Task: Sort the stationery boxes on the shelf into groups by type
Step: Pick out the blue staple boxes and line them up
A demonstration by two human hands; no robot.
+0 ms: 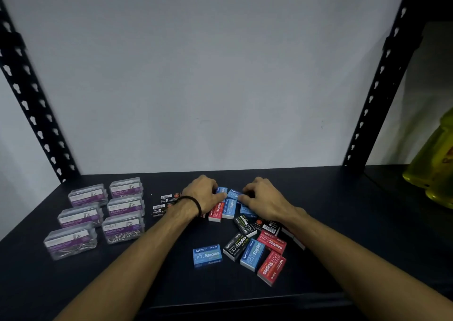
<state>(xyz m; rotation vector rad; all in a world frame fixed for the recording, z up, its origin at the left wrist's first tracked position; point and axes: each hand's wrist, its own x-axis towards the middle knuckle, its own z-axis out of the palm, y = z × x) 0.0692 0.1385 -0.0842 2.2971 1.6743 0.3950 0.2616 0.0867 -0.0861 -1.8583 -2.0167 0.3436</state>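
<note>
A person's left hand [204, 193] and right hand [262, 195] reach to the back of a dark shelf [343, 210], both curled over a cluster of blue staples boxes [231, 194] at the far edge of a mixed heap; the fingers are bent close around the boxes, though whether either hand has actually lifted one cannot be told. Six clear paper clip boxes [98, 213] stand already grouped in two neat columns on the left of the shelf, well apart from the heap. The staples boxes are unsorted: red [272, 268], blue [252, 254] and black [236, 246] ones lie jumbled and overlapping near the front, with one blue box [207, 255] lying alone just left of them. Two black boxes with barcode labels [165, 204] sit beside the left wrist. The risk from here appears to be the forearms, which pass low over the loose boxes: a careless sweep could scatter the heap or push a box off the front edge, and gathering several small boxes at once invites one slipping out. A yellow bottle [438, 168] stands at far right
</note>
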